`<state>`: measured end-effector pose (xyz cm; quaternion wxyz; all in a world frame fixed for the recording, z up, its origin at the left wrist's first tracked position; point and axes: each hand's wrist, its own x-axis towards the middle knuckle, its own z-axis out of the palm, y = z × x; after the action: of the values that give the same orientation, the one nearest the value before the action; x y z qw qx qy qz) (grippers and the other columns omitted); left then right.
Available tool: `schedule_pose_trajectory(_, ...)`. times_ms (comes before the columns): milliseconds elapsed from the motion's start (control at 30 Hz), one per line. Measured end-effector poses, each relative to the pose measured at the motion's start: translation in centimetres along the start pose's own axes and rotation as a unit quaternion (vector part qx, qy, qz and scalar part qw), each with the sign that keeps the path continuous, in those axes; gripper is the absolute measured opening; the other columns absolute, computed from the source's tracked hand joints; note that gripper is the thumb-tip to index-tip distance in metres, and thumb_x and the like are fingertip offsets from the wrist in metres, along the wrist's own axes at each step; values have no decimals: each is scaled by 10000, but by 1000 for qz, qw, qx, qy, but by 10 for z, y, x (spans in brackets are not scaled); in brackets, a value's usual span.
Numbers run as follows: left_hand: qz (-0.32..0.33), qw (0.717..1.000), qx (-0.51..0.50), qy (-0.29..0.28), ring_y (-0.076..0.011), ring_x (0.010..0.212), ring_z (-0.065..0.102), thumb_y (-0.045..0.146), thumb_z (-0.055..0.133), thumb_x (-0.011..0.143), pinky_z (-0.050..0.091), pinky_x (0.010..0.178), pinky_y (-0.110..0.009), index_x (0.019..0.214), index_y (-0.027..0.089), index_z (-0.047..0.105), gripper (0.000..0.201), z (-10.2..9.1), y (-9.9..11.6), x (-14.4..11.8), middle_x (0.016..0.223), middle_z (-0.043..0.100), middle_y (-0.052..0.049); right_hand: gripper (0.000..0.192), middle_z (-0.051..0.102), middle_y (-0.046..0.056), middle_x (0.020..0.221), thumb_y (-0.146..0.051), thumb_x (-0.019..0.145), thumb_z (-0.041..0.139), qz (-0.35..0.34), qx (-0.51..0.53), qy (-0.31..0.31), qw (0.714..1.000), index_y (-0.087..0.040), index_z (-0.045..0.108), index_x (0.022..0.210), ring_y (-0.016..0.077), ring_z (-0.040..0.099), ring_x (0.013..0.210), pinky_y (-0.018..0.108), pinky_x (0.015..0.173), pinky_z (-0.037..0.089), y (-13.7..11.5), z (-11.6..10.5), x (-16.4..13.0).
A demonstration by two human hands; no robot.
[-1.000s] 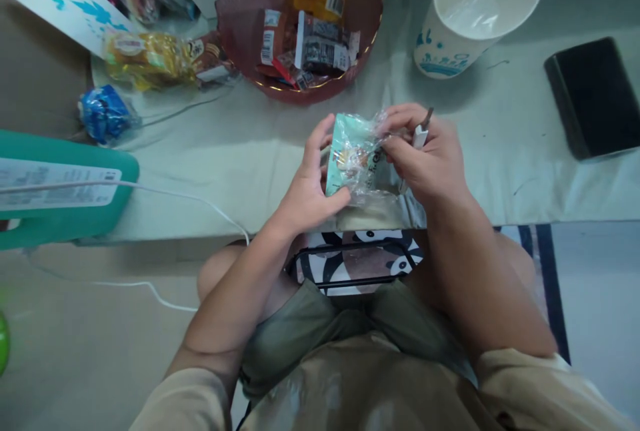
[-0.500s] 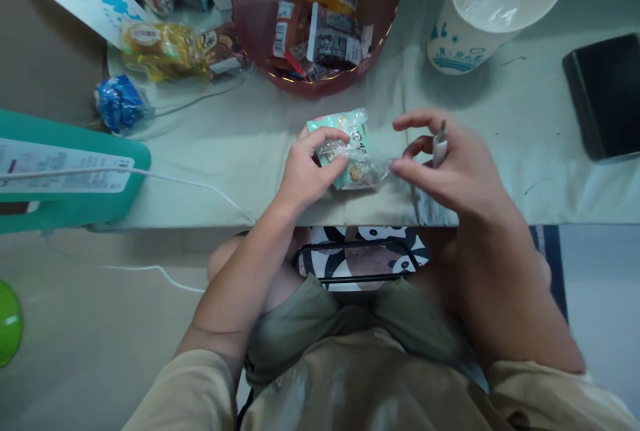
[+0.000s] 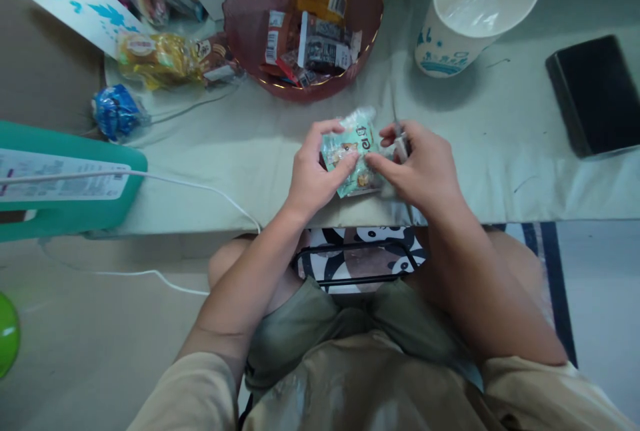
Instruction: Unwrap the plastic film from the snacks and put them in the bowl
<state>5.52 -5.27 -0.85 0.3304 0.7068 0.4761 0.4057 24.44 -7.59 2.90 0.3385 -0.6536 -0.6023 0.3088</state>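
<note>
My left hand (image 3: 317, 167) is closed on the left side of a mint-green packet (image 3: 367, 137) in shiny clear wrapping, printed with a small animal picture. Its thumb presses on the packet's front. My right hand (image 3: 425, 161) is at the packet's right edge, its thumb against the wrapping. Between the right hand's fingers sits a small white tool with a thin grey tip (image 3: 401, 143), pointing away from me; its exact kind is unclear. The packet rests on or just above the pale cloth (image 3: 225, 177) near the front edge.
Behind the packet stands a pink ribbed bowl (image 3: 240, 24) with several wrapped snacks. A paper cup (image 3: 440, 51) and a black box-shaped object (image 3: 595, 94) are at the right. Leftward lie a yellow snack pack (image 3: 157, 61), a blue wrapped lollipop (image 3: 116, 111), a teal container (image 3: 127, 184) and a white cable (image 3: 200, 184).
My right hand has moved left onto the packet, with the small tool still in its fingers. The packet has turned a little, and its loose clear wrap is less stretched to the right.
</note>
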Motion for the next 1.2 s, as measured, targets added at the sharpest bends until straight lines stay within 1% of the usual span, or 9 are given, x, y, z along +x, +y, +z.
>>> schedule_pose_trajectory(133, 0, 999, -15, 45, -219, 1136, 679, 475, 730, 904, 541, 1028, -376, 1307, 286, 506, 498, 2, -13, -1, 1249, 660, -47, 272, 733, 56, 978, -268, 848, 583, 39, 39, 12, 998, -205, 684, 1092, 163, 591, 697, 337, 700, 490, 1, -10, -2)
schedule_pose_trajectory(267, 20, 998, 0, 53, -233, 1202, 671, 442, 693, 933, 534, 1069, -406, 1145, 261, 605, 292, -7, -16, 3, 1269, 690, -55, 326, 684, 16, 841, -348, 990, 472, 12, 95, -26, 995, -235, 605, 1265, 149, 564, 641, 324, 658, 498, 0, -16, -6)
schedule_pose_trajectory(367, 61, 998, 7, 28, -232, 1275, 648, 382, 678, 949, 513, 1110, -418, 1025, 262, 666, 143, -13, -10, 6, 1224, 723, -49, 376, 670, 17, 861, -426, 976, 563, -18, 70, -5, 997, -246, 578, 1306, 151, 566, 643, 338, 665, 532, 0, -13, -6)
schedule_pose_trajectory(500, 97, 995, 11, -25, -253, 1336, 622, 434, 630, 980, 496, 1130, -465, 984, 253, 712, 199, -11, -3, 4, 1278, 717, -67, 498, 641, 91, 1196, -426, 887, 698, -100, 21, 16, 995, -263, 595, 1346, 203, 655, 861, 389, 779, 583, 1, -4, -4)
schedule_pose_trajectory(633, 62, 998, 21, -16, -256, 1341, 621, 442, 653, 961, 497, 1134, -475, 1035, 255, 706, 208, -2, 2, 0, 1360, 690, -79, 314, 616, 107, 1195, -354, 889, 664, -157, -14, 0, 988, -261, 729, 1182, 275, 630, 1105, 437, 939, 554, 4, 6, -3)
schedule_pose_trajectory(833, -5, 999, 0, -32, -250, 1127, 718, 339, 709, 908, 611, 865, -381, 971, 242, 759, 125, -2, 5, 2, 1376, 691, -84, 168, 661, 83, 1103, -347, 885, 654, -135, -15, 7, 991, -252, 776, 951, 246, 640, 977, 407, 881, 542, 8, 11, -1)
schedule_pose_trajectory(933, -30, 1000, 1, -9, -246, 1068, 730, 355, 729, 894, 610, 757, -342, 964, 227, 789, 158, -7, 4, 5, 1403, 671, -104, 228, 670, 92, 1076, -368, 890, 642, -99, -4, 45, 994, -254, 753, 1053, 266, 644, 1016, 426, 912, 539, 4, 2, -2)
schedule_pose_trajectory(1033, -14, 1000, -1, 24, -271, 1177, 695, 421, 730, 905, 612, 844, -377, 961, 226, 794, 213, -10, 1, 6, 1412, 658, -105, 304, 680, 83, 1073, -408, 970, 514, -30, 55, 56, 996, -255, 711, 1144, 234, 661, 929, 394, 825, 551, -3, -10, -7)
schedule_pose_trajectory(1200, -3, 998, 0, 57, -265, 1262, 655, 490, 728, 907, 572, 1000, -414, 982, 227, 722, 273, -7, -6, 8, 1398, 650, -94, 418, 636, 8, 730, -571, 1001, 456, 28, 188, -101, 977, -216, 652, 1102, 139, 561, 569, 281, 556, 466, -17, -11, -15)
